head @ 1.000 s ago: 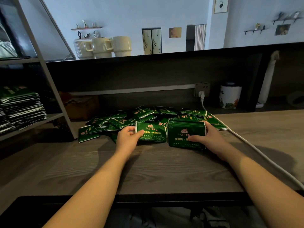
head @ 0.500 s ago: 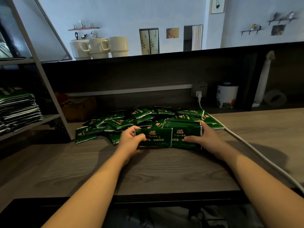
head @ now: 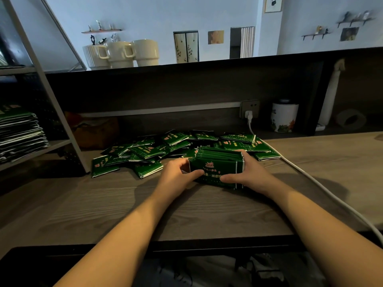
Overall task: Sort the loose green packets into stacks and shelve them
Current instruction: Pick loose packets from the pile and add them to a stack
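At frame centre, a stack of green packets (head: 217, 165) is clamped upright on the wooden counter (head: 207, 214) between the left hand (head: 178, 175) and right hand (head: 250, 176), fingers curled round it. Loose packets (head: 149, 151) are heaped just behind.

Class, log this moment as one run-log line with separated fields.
step: squaring a stack | left hand: holds packet stack | right hand: holds stack | loose packets: unsorted on table | shelf: stacks present
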Tool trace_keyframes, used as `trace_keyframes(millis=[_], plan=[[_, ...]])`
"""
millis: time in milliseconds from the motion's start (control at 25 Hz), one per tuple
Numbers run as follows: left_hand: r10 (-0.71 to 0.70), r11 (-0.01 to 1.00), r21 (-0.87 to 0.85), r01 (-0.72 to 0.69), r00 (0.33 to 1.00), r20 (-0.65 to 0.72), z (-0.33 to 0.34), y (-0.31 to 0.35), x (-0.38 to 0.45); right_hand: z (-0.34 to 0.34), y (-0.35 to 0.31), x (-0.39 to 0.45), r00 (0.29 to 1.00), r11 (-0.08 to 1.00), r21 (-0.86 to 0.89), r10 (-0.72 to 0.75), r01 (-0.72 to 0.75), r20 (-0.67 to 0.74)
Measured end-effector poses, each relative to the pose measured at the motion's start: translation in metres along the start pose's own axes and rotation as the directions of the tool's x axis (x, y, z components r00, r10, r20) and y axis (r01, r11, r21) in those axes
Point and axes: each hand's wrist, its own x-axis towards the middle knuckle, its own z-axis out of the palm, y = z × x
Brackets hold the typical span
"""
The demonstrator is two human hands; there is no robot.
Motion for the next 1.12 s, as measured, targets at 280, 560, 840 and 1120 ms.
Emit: trace_keyframes(millis=[280,560,840,1120], plan=[[-0.074,0.992,-0.065,0.105,0.926,0.370,0.003,0.010,-0.008,0.004,0.002,0.001,0.989,0.998,0.053,0.020,-0.028,0.146],[-0.029,0.985,-0.156,0.074,0.962,0.272,0.007,0.006,-0.006,-0.006,0.005,0.000,1.000,0.999,0.023,0.031,-0.031,-0.006],[-0.069,0.996,0.047,0.073,0.994,-0.087,-0.002,-0.013,0.017,-0.024,0.011,0.000,0.989,0.995,0.085,0.056,-0.044,-0.140],[-0.242,0.873,0.395,0.287,0.957,-0.161,0.016,0.000,0.048,-0.025,0.014,0.002,0.984,0.995,0.096,0.054,-0.038,-0.172]])
